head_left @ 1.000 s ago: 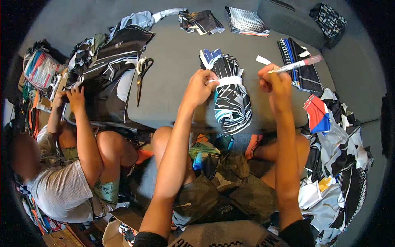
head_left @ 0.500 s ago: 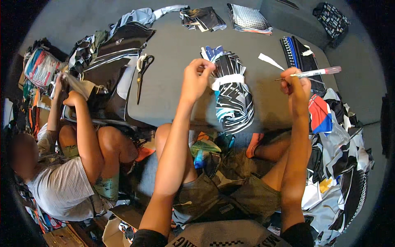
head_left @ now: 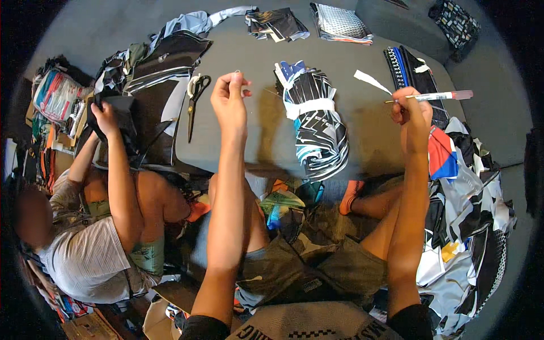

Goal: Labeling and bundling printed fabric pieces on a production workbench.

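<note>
My right hand [head_left: 409,113] grips a slim white pen [head_left: 439,96] with a reddish end, holding it level above the grey surface, its narrow tip pointing left. Raised over that surface further left is my left hand [head_left: 229,96], thumb and fingers pinched together; whatever they hold, if anything, is too small to make out. Between both hands lies a bundle of black, white and blue printed fabric [head_left: 320,139], bound around its upper part by a white band [head_left: 311,107]. Neither hand touches the bundle. A loose white strip [head_left: 371,81] rests close to my right hand.
Scissors [head_left: 194,107] lie left of my left hand. Folded fabric stacks [head_left: 343,24] stand at the far edge, others [head_left: 411,71] at the right. Fabric scraps [head_left: 464,209] heap up on the right. At left, another person [head_left: 85,249] handles dark fabric [head_left: 122,122].
My left hand has moved left, away from the bundle. My right hand keeps the pen, with only a slight shift. The other person's hands now hold dark fabric instead of a lighter piece.
</note>
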Available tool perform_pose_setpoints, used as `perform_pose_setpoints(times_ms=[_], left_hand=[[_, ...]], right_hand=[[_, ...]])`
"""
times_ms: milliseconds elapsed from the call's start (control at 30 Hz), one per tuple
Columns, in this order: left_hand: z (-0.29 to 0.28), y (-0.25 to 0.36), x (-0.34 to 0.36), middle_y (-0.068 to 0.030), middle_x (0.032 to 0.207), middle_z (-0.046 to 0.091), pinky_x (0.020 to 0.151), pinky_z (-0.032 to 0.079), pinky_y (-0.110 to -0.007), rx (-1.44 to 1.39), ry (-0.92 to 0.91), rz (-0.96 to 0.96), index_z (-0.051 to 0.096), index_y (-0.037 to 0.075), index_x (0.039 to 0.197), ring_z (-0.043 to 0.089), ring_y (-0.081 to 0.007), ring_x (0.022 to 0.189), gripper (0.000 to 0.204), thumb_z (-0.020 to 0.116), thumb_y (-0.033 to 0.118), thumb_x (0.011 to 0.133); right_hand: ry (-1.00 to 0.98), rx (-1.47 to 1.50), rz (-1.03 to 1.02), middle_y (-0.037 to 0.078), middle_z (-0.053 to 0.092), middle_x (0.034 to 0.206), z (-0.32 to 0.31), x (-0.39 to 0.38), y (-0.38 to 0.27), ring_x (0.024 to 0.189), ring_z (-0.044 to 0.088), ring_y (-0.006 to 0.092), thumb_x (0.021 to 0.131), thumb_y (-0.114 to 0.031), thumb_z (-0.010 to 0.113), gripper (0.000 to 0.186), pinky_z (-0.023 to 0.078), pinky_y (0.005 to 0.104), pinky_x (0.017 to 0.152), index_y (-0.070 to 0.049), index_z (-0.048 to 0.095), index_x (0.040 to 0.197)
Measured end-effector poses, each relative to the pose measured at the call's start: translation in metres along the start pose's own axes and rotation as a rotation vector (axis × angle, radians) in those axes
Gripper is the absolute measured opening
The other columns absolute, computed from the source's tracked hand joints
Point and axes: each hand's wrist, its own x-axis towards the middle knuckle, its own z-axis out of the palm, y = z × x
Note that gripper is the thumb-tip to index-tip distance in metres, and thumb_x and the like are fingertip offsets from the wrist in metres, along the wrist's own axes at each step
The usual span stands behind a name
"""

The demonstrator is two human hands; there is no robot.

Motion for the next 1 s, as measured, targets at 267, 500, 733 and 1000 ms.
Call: perform_pose_setpoints(times_ms=[267, 500, 733, 1000], left_hand=[[0.005, 0.012, -0.004, -0.0063, 0.077, 0.059, 0.060, 0.042, -0.022, -0.148, -0.027, -0.060, 0.057, 0.004, 0.084, 0.054, -0.0121, 0.068, 0.019, 0.052, 0.020, 0.092], [0.001, 0.001, -0.006, -0.0063, 0.089, 0.062, 0.064, 0.042, -0.023, 0.111, -0.172, -0.192, 0.058, 0.004, 0.096, 0.052, -0.0115, 0.081, 0.021, 0.050, 0.023, 0.093], [0.011, -0.011, -0.009, -0.0075, 0.100, 0.058, 0.065, 0.043, -0.022, 0.341, -0.169, -0.039, 0.057, 0.005, 0.114, 0.050, -0.0124, 0.086, 0.029, 0.052, 0.023, 0.091], [0.023, -0.004, -0.018, -0.0085, 0.105, 0.053, 0.069, 0.044, -0.027, 0.292, -0.145, -0.051, 0.056, 0.005, 0.115, 0.051, -0.0163, 0.083, 0.029, 0.054, 0.012, 0.087]], right_hand=[[0.006, -0.004, 0.020, 0.001, 0.046, 0.059, 0.002, -0.001, 0.001, 0.052, 0.036, 0.0067, 0.079, -0.015, 0.048, 0.013, 0.026, 0.0180, 0.049, -0.005, 0.057, 0.081], [-0.012, -0.034, 0.006, 0.001, 0.046, 0.058, 0.004, 0.000, 0.004, 0.052, 0.036, 0.0069, 0.079, -0.015, 0.048, 0.013, 0.026, 0.0182, 0.049, -0.005, 0.057, 0.080], [-0.013, -0.031, 0.002, 0.001, 0.046, 0.058, 0.002, 0.001, 0.005, 0.051, 0.036, 0.0071, 0.079, -0.014, 0.048, 0.013, 0.026, 0.0184, 0.048, -0.005, 0.057, 0.080], [-0.020, -0.021, -0.011, 0.001, 0.046, 0.058, 0.000, 0.001, 0.006, 0.050, 0.036, 0.0071, 0.080, -0.013, 0.048, 0.012, 0.026, 0.0188, 0.047, -0.005, 0.057, 0.080]])
